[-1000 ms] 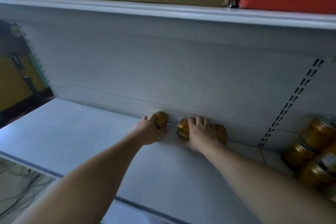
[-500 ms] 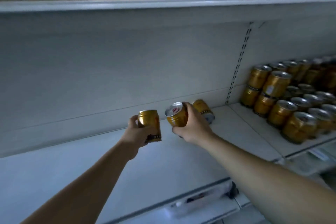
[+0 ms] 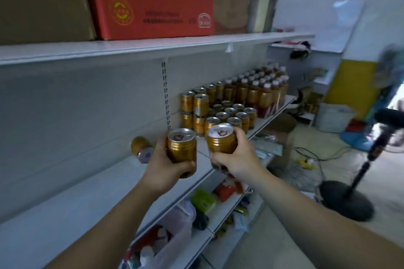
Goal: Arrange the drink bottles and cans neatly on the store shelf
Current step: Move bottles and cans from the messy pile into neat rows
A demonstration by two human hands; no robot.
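Note:
My left hand (image 3: 162, 169) grips a gold can (image 3: 181, 148) upright above the grey shelf (image 3: 91, 192). My right hand (image 3: 237, 159) grips a second gold can (image 3: 222, 141), tilted a little, just right of the first. A third gold can (image 3: 141, 148) lies on its side against the shelf's back panel, left of my hands. Beyond my hands stand several gold cans (image 3: 231, 113), some stacked two high at the back. Farther right is a block of amber bottles (image 3: 260, 91) with white caps.
A red carton (image 3: 150, 0) and brown boxes sit on the upper shelf (image 3: 131, 47). The lower shelf (image 3: 220, 214) holds bags and packets. On the floor at right are a black stand with a round base (image 3: 347, 201), cables and a white crate (image 3: 334, 117).
Both hands lifted a can each off the shelf's back and carried them rightward toward the stacked cans. One can stays lying on the shelf. The view swung right.

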